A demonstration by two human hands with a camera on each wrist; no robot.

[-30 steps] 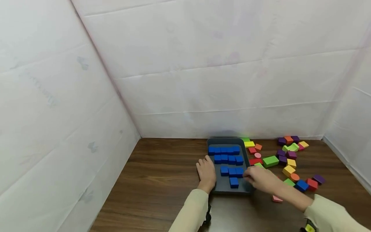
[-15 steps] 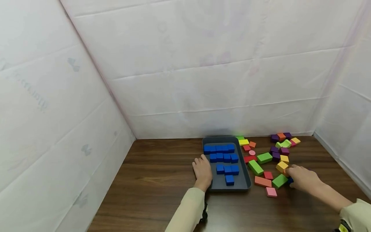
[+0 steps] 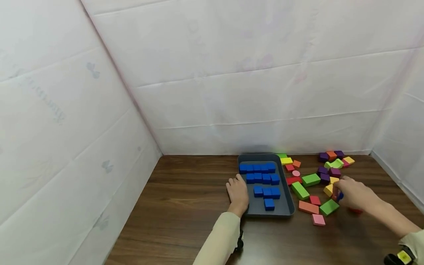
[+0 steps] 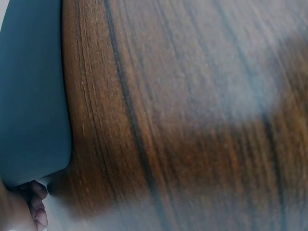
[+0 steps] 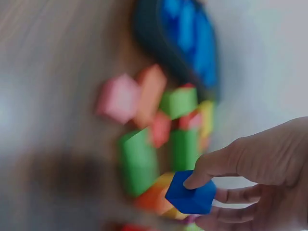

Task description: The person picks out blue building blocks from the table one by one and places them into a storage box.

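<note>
White padded sheeting is closing in a brown wood-grain counter (image 3: 185, 206) on three sides, and we are working at its far right part. We are resting our left hand (image 3: 237, 194) against the left rim of a dark grey tray (image 3: 285, 206), fingers lying relaxed along the edge and gripping nothing; the left wrist view is showing only a fingertip, the tray's wall and the wood. Inside the tray, blue blocks (image 3: 261, 179) are lying flat in rows, touching one another, with one more sitting alone nearer us.

Our right hand (image 3: 354, 194) is hovering to the right of the tray, over a scatter of loose blocks. It is pinching a blue cube (image 5: 191, 194) between thumb and fingertips, clear of the counter; from the head view only a sliver of that cube (image 3: 340, 196) is showing past the fingers. Just beside the hand we are seeing a yellow block (image 3: 328, 190) and a green block (image 3: 329, 207). Between hand and tray, a long green block (image 3: 300, 190), an orange block (image 3: 308, 207) and a pink block (image 3: 318, 219) are lying apart. Further back, purple, orange and yellow pieces are clustering near the wall. The right wrist view is blurred, so the pieces under the cube are probably those same green, pink and orange ones.
</note>
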